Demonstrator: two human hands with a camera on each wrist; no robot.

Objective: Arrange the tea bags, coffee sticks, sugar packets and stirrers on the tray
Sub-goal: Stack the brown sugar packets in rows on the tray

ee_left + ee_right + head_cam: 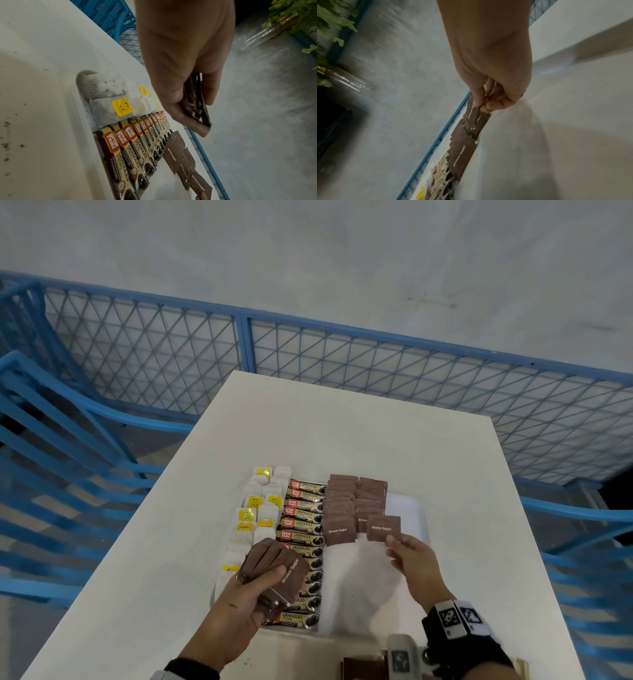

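The right hand (407,553) pinches one sugar packet (383,528) near the tray's (409,508) right edge; the left hand (239,604) grips a stack (274,577) that probably can slip and scatter.

looks like a fenced-off recording or test space not a home, bare concrete floor (342,251), blue mesh fencing (376,361) round a plain white counter (308,433), potted greenery (295,14) by the edge
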